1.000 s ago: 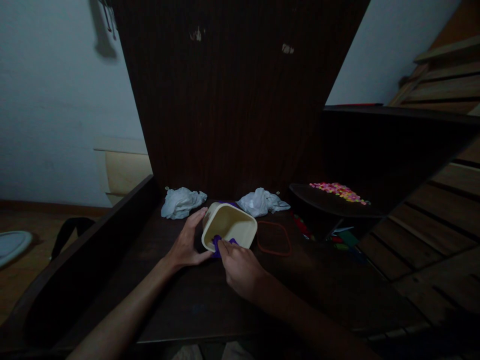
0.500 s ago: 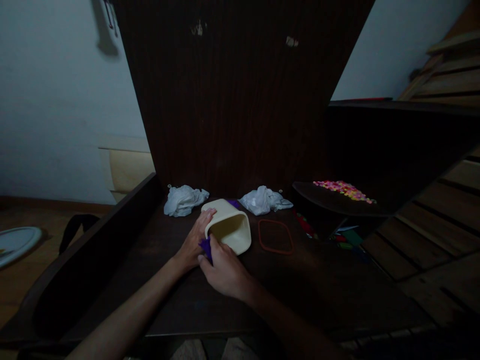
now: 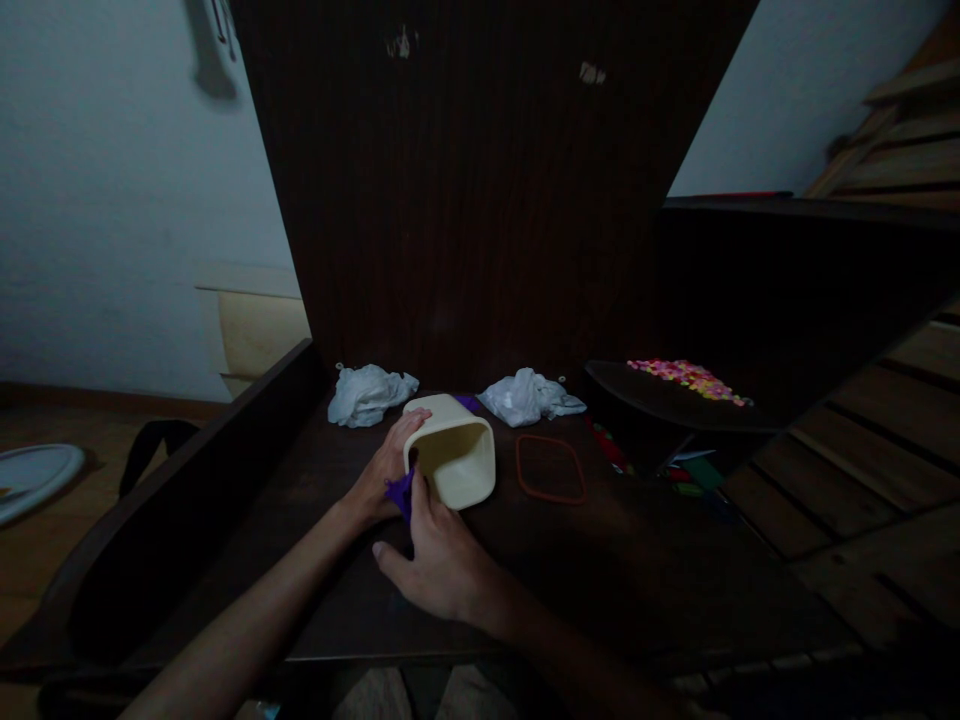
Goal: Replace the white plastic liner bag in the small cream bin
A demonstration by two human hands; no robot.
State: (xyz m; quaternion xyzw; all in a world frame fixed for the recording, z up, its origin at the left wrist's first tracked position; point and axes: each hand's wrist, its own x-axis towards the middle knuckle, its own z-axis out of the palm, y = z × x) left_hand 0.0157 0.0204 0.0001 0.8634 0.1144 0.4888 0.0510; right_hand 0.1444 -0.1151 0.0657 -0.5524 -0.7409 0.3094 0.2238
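Observation:
A cream plastic container (image 3: 480, 470) lies tipped on its side on the dark wooden desk, its open mouth facing me. My left hand (image 3: 390, 465) grips it from the left, fingers over its upper side. At the left edge of the mouth, my right hand (image 3: 442, 560) presses a purple cloth (image 3: 401, 492) against the rim. Its fingertips reach just inside, and its thumb sticks out to the left. More purple material (image 3: 466, 403) shows behind the container. On the desk to the right lies a reddish-brown rounded-square ring (image 3: 551, 495).
Two crumpled whitish plastic bags, a left bag (image 3: 369, 397) and a right bag (image 3: 529, 397), lie against the dark back panel (image 3: 465, 200). Small pink and yellow pieces (image 3: 688, 378) cover part of a curved shelf (image 3: 630, 390) at right. A raised side board (image 3: 202, 480) borders the left.
My right thumb has spread away from the cloth. The container has turned slightly and shifted a little left, and more purple cloth hangs outside its rim.

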